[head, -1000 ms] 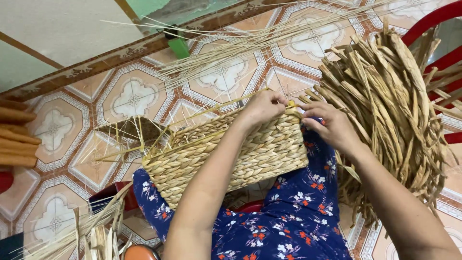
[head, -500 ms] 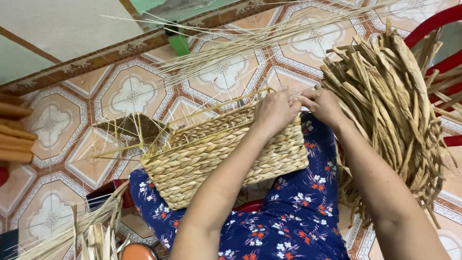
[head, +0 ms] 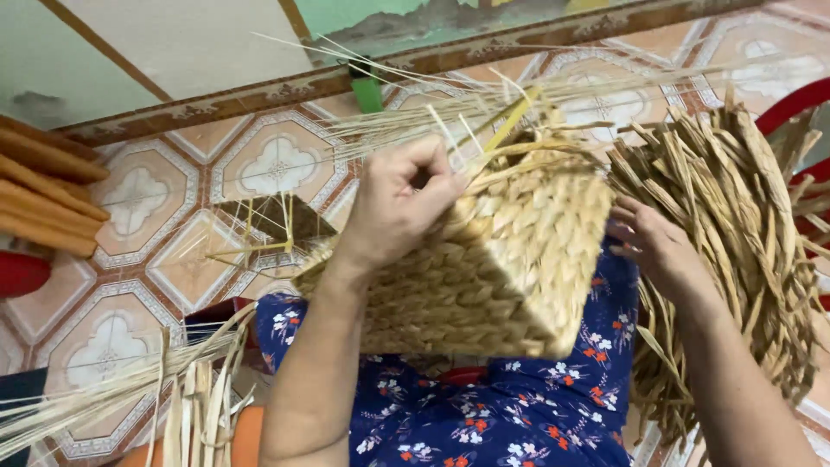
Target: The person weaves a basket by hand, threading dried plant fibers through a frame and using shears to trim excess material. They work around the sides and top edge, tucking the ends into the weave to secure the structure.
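— Item one: where do we have the woven basket (head: 510, 259)?

— On our lap, over the blue floral cloth (head: 484, 415), tipped so one corner points down toward us. Its long axis runs from lower left to upper right, the unfinished rim uppermost, loose stakes (head: 484, 121) fanning out past it.

— And the hands?

— Our left hand (head: 398, 207) sits on the upper left of the rim, fingers curled and pressed together around a strand at the edge — pinching it, as far as we can tell. Our right hand (head: 657, 246) lies against the basket's right side, fingers partly spread, touching the wall; whether it grips a strand we cannot tell. The left is the nearer to the working edge, which lies just up and right of its grip.

— Materials?

— Basket: flat, plaited straw-coloured fibre, thick braided rows, stiff looking. Just beside the right hand, a large bundle of dried flat leaves (head: 743, 259), tan and curling. Thin pale strips (head: 173, 406) at lower left. Beneath all, a patterned tile floor (head: 277, 164).
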